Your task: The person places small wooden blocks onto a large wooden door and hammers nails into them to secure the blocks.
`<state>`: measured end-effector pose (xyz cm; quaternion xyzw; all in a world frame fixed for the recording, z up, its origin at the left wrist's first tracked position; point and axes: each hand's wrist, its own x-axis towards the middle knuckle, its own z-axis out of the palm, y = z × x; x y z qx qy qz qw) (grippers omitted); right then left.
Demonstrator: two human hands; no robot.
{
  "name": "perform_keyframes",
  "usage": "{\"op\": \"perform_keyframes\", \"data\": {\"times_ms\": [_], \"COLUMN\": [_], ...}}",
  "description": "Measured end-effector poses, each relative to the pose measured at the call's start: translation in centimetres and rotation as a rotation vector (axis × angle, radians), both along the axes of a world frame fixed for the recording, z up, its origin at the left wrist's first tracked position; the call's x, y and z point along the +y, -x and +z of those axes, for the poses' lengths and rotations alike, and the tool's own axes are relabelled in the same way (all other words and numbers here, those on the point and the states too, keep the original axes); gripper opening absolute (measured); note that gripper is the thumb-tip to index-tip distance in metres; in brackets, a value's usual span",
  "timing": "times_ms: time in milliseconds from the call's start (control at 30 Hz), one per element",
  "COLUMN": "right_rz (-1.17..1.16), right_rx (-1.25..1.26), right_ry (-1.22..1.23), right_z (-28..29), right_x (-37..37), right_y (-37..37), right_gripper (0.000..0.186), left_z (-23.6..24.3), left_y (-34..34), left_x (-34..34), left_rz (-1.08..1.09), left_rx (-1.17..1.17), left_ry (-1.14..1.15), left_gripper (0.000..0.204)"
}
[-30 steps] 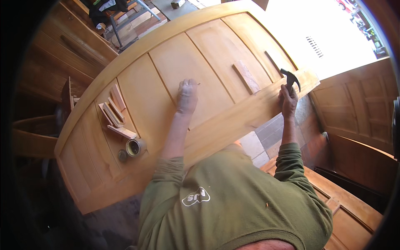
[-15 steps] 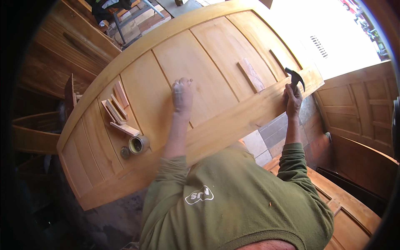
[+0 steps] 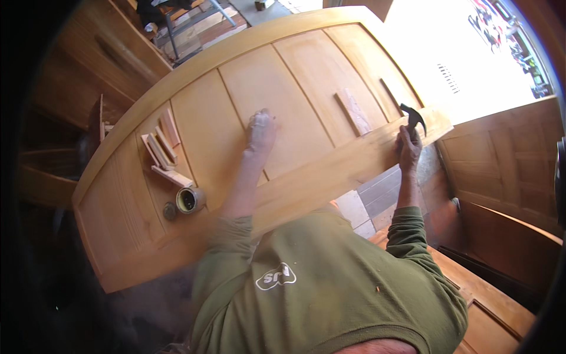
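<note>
My right hand (image 3: 408,147) is wrapped round the handle of a claw hammer (image 3: 415,118), its dark head pointing up over the near rail of a large wooden door panel (image 3: 306,183). My left hand (image 3: 259,133) is closed above the middle boards of the panel; whitish dust or paste covers its fingers, and what they hold I cannot make out. Left of that hand, several short wood strips (image 3: 162,147) lie in a group beside an open can (image 3: 190,200) and its round lid (image 3: 170,210). Another wood strip (image 3: 354,112) rests on the panel's right part, not far from the hammer.
A thin dark strip (image 3: 389,91) lies near the panel's right end. Paneled doors lean at the right (image 3: 501,153), and another wooden panel (image 3: 495,324) is behind me at lower right. Stacked boards (image 3: 118,59) and a metal stand (image 3: 171,35) stand at the far left.
The view has shifted slightly, so the panel appears a little lower and further left. Both hands keep their grip; the strips, can and lid have not moved on the panel.
</note>
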<state>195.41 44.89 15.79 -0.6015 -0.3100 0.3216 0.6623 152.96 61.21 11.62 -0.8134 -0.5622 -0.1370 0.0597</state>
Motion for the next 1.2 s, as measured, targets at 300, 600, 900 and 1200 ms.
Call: {"op": "perform_keyframes", "data": {"times_ms": [300, 600, 900, 1200], "right_rz": [-0.005, -0.086, 0.003, -0.034], "right_rx": [-0.019, 0.075, -0.025, -0.099], "right_ry": [0.002, 0.088, 0.099, 0.138], "right_z": [1.0, -2.6, 0.3, 1.2], "right_x": [0.6, -0.7, 0.2, 0.1], "right_y": [-0.2, -3.8, 0.1, -0.2], "right_gripper": [0.014, 0.008, 0.019, 0.022], "left_z": [0.1, 15.0, 7.5, 1.2], "left_y": [0.9, 8.2, 39.5, 50.3], "left_x": [-0.4, -11.3, -18.9, -18.2], "left_rz": [0.004, 0.377, 0.999, 1.062], "left_rx": [-0.198, -0.943, -1.079, -1.078], "left_ry": [-0.015, 0.23, -0.18, -0.099], "left_gripper": [0.024, 0.011, 0.016, 0.02]}}
